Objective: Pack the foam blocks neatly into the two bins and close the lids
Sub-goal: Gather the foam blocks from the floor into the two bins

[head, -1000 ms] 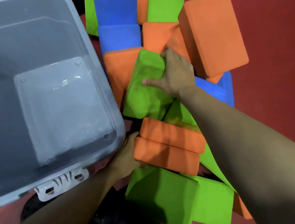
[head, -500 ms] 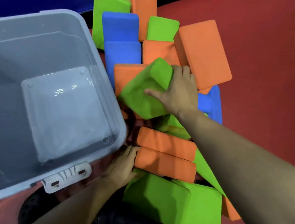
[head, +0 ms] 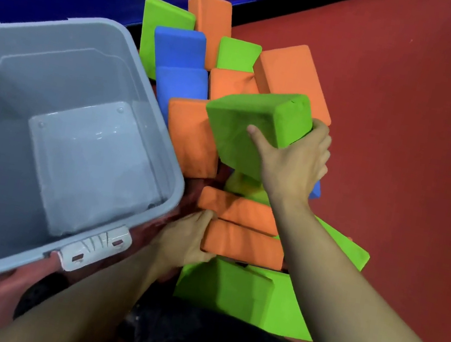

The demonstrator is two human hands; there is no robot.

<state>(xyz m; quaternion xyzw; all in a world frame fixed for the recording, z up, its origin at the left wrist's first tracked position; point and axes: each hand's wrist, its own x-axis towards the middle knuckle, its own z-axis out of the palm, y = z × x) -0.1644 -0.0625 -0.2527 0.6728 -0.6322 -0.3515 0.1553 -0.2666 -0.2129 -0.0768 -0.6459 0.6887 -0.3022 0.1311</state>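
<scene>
The right hand (head: 294, 165) grips a big green block (head: 252, 124), tilted up above the pile, thumb on its near face. The left hand (head: 184, 242) holds the end of an orange block (head: 244, 243), fingers curled round it. Left of both hands sits the open grey bin (head: 153, 92). More orange, blue and green blocks crowd beyond the right hand on the red floor (head: 418, 144).

bin (head: 149, 115): left side cut off | left hand (head: 181, 241): fingertips hidden under orange block (head: 244, 245)

Right hand (head: 294, 165) grips a tilted green block (head: 253, 124); left hand (head: 181, 241) holds an orange block (head: 244, 243) beside the grey bin (head: 163, 141).
</scene>
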